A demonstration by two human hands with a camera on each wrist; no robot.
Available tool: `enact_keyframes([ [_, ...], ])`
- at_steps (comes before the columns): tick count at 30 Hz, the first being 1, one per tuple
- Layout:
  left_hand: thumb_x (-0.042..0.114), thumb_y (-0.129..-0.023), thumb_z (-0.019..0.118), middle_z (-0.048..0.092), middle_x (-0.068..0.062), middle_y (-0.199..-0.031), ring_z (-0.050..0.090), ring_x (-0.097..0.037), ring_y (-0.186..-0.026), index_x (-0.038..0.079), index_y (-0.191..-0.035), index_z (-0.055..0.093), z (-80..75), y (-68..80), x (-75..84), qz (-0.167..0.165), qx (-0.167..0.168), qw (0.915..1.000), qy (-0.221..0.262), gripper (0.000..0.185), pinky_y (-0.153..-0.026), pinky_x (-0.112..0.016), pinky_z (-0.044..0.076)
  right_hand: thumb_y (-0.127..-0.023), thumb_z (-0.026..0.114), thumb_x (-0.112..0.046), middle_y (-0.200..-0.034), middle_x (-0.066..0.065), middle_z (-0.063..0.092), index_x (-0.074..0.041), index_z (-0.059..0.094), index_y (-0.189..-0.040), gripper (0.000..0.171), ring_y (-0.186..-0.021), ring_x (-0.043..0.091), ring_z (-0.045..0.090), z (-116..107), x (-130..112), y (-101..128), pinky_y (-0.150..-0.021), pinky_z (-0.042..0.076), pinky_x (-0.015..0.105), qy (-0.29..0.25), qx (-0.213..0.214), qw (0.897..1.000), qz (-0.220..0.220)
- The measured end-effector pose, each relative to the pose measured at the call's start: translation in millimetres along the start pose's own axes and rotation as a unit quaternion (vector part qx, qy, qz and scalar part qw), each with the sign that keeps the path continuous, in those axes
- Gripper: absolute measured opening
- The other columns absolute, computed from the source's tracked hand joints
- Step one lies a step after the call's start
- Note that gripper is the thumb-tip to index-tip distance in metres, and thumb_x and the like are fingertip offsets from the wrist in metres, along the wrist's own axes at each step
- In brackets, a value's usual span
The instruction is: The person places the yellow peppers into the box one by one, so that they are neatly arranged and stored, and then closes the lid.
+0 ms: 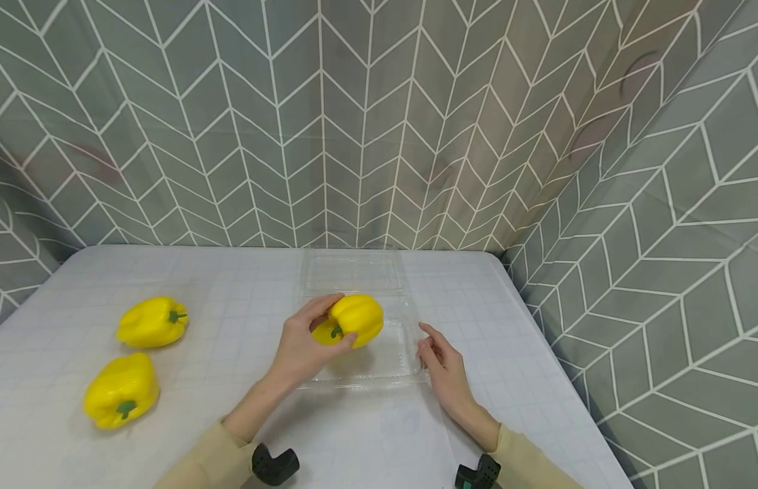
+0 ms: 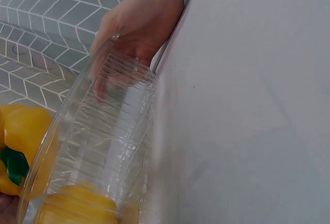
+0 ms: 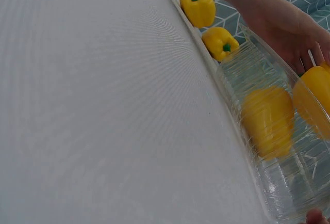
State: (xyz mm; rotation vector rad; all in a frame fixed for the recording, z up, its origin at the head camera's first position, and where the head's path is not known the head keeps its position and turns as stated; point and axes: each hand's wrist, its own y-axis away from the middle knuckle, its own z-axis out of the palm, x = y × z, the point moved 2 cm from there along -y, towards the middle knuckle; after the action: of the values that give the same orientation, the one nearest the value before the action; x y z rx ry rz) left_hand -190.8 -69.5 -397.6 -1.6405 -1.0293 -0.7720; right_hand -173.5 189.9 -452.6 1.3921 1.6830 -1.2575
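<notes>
My left hand point(image 1: 308, 339) grips a yellow bell pepper point(image 1: 361, 319) with a green stem over a clear plastic clamshell container point(image 1: 391, 367). Thumb and fingers lie on opposite sides of the pepper. Through the container's clear wall, the right wrist view shows another yellow bell pepper point(image 3: 268, 123) inside; in the head view it is largely hidden by the left hand and the held pepper. My right hand point(image 1: 446, 370) is at the container's right edge, its fingers loosely bent with the tips at the rim. In the left wrist view, the right hand's fingers point(image 2: 105, 77) show through the plastic.
Two more yellow bell peppers, one farther back point(image 1: 153, 322) and one nearer point(image 1: 121, 390), lie on the left of the white-covered table point(image 1: 232, 278). The container's clear lid point(image 1: 354, 270) is folded back toward the patterned curtain point(image 1: 342, 136) behind the table.
</notes>
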Motion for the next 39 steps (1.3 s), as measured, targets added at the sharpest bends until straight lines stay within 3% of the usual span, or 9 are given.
enact_keyframes([
  [4, 0.012, -0.077, 0.084, 0.062, -0.009, -0.131, 0.061, -0.025, -0.119, 0.006, -0.134, 0.061, 7.4, -0.7, 0.7, -0.004, -0.019, 0.9998, 0.005, 0.061, -0.105, -0.041, 0.051, -0.103, 0.050, -0.002, -0.083, 0.012, 0.059, 0.009, 0.051, -0.138, 0.037, -0.070, 0.034, 0.053, -2, -18, 2, -0.062, 0.047, 0.018, 0.002, -0.004, 1.000, 0.001],
  [8, 0.013, -0.078, 0.083, 0.062, -0.005, -0.131, 0.061, -0.023, -0.118, 0.008, -0.134, 0.060, 14.3, -1.8, 2.2, -0.011, -0.035, 0.9993, 0.005, 0.061, -0.104, -0.038, 0.052, -0.102, 0.050, -0.001, -0.083, 0.014, 0.060, 0.011, 0.051, -0.137, 0.036, -0.072, 0.036, 0.053, -4, -36, 5, -0.063, 0.049, 0.021, 0.001, -0.009, 1.000, 0.000],
  [19, 0.017, -0.077, 0.085, 0.062, -0.007, -0.135, 0.062, -0.025, -0.121, 0.005, -0.136, 0.060, 32.6, -4.6, 3.5, -0.041, -0.063, 0.9971, -0.009, 0.065, -0.103, -0.037, 0.053, -0.102, 0.050, -0.002, -0.083, 0.014, 0.059, 0.009, 0.052, -0.137, 0.036, -0.072, 0.036, 0.054, -4, -36, 5, -0.063, 0.048, 0.020, 0.003, -0.009, 1.000, 0.007],
  [27, 0.021, -0.075, 0.086, 0.062, -0.007, -0.136, 0.060, -0.025, -0.123, 0.005, -0.135, 0.061, 48.6, -7.0, 5.5, -0.047, -0.091, 0.9932, -0.055, 0.066, -0.104, -0.041, 0.052, -0.103, 0.051, -0.004, -0.085, 0.018, 0.059, 0.009, 0.053, -0.136, 0.035, -0.072, 0.036, 0.054, -4, -37, 6, -0.063, 0.049, 0.020, -0.003, -0.005, 1.000, 0.011],
  [39, 0.028, -0.078, 0.084, 0.060, -0.013, -0.138, 0.062, -0.031, -0.119, 0.001, -0.136, 0.059, 59.5, -9.9, 0.5, -0.065, -0.132, 0.9839, -0.102, 0.068, -0.100, -0.046, 0.055, -0.102, 0.052, -0.004, -0.086, 0.023, 0.059, 0.010, 0.053, -0.136, 0.036, -0.072, 0.036, 0.054, -4, -37, 7, -0.063, 0.049, 0.021, -0.007, -0.004, 1.000, 0.008],
])
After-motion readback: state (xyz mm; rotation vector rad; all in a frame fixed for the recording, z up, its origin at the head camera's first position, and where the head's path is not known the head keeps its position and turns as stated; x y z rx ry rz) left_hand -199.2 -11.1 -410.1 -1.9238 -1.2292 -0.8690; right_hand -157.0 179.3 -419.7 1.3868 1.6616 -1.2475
